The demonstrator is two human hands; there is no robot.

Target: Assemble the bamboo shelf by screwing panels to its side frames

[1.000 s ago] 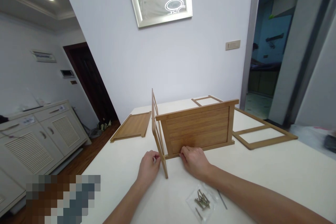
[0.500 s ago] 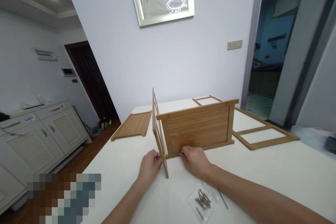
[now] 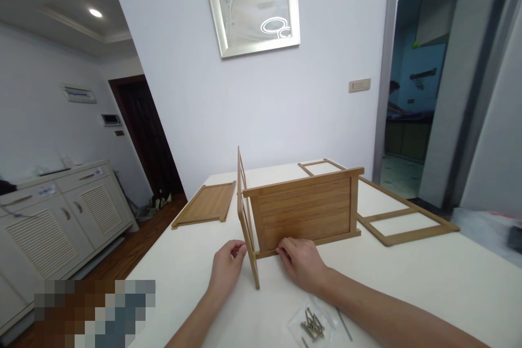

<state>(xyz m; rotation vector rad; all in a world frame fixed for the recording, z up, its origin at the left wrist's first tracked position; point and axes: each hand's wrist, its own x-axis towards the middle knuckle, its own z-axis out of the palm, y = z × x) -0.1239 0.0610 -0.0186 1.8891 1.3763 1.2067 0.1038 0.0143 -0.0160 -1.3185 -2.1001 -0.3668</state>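
We had both hands at the join of two wooden parts on the white table [image 3: 179, 266]. Wooden panel [image 3: 305, 209]: standing on its long edge, roughly mid-table, its left end meeting an upright wooden frame [image 3: 252, 265]. Right hand [image 3: 304, 263]: fingers curled, gripping the panel's lower rail near that corner. Left hand [image 3: 226, 265]: fingers bent, tips at the frame's outer side, by the same corner; we couldn't tell whether it pinched anything or only touched the frame. Nearer us, below the right hand, we noted a clear bag [image 3: 294, 327] with screws [image 3: 313, 325] and a thin metal rod [image 3: 345, 324] just beside it, partly behind the forearm. A second panel [image 3: 210, 204] lay flat to the left, a flat open frame [image 3: 420, 236] to the right.
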